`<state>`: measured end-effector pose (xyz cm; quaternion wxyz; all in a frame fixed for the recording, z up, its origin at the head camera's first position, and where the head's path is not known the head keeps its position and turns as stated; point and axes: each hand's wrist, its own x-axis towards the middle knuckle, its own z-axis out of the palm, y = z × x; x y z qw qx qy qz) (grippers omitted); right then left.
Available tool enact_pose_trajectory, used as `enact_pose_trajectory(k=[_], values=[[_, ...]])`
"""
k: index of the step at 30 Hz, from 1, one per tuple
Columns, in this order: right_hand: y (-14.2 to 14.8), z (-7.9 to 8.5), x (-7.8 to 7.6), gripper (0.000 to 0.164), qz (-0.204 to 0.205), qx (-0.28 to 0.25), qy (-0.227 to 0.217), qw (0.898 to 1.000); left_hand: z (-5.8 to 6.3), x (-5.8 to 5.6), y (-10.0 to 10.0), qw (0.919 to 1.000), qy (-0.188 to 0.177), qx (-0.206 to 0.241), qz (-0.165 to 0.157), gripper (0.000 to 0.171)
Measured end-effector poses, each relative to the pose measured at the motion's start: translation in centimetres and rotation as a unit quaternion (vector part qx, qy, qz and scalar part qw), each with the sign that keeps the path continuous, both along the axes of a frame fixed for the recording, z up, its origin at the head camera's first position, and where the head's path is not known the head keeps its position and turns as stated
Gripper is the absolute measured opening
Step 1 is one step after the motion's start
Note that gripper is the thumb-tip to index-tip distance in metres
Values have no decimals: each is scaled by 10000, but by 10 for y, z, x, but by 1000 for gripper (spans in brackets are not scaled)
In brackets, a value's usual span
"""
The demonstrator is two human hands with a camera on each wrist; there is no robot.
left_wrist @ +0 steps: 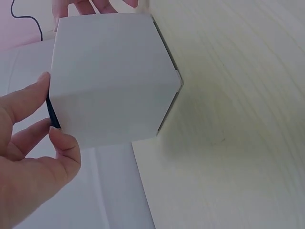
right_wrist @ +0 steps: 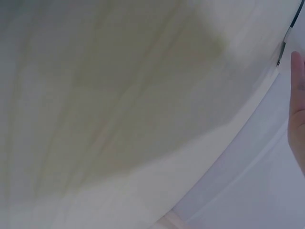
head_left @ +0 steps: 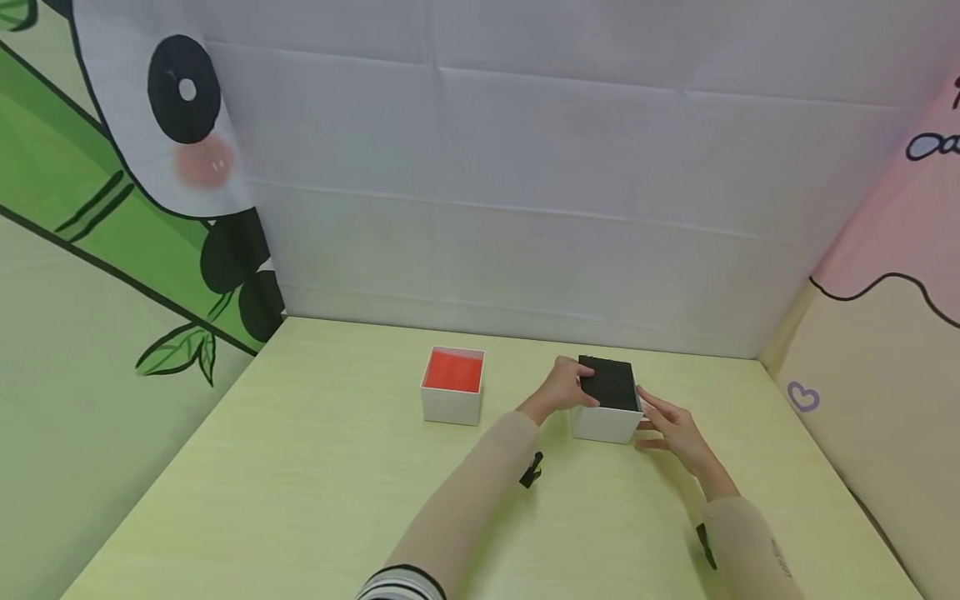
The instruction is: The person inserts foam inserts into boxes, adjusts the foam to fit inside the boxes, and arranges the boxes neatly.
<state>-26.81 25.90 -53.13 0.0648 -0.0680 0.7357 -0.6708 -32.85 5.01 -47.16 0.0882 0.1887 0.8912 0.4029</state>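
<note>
A white box [head_left: 602, 425] stands right of centre on the table, topped by a flat black panel [head_left: 613, 382]. My left hand [head_left: 558, 388] holds the panel at its left edge, thumb toward the near corner and a finger farther back. In the left wrist view a thin dark strip of the panel shows between the fingertips at the box's rim. At the box's right side, my right hand [head_left: 677, 435] touches the wall with extended, spread fingers. The right wrist view catches only part of this hand, at its right edge.
Left of the hands stands a second white box [head_left: 452, 407], with a red sheet [head_left: 453, 372] inside it. Both boxes are toward the back of the pale yellow table [head_left: 322, 467]. A white sheet-like wall [head_left: 525, 208] rises behind the table, with patterned panels at either side.
</note>
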Motion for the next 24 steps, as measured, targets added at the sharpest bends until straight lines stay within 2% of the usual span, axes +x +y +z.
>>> enact_pose_trajectory(k=[6,13,15,17,21,24], values=[[0,1,0,53,-5,39,-18,10000,-1,-1,-2,9996,-120,-173,175,49],[-1,2,1,52,-35,21,-33,10000,-6,-2,-6,9988,-484,39,-10,42],[-1,2,1,52,-38,32,-39,10000,-7,-3,-7,9992,-396,-15,-74,39],[-1,2,1,52,-46,49,-41,10000,-7,-3,-7,9998,-162,-61,-115,39],[-1,1,1,53,-49,63,-50,10000,-5,-5,-9,9990,384,-236,-81,48],[-1,1,1,53,-49,70,-53,10000,-4,-6,-11,9980,477,-410,-70,55]])
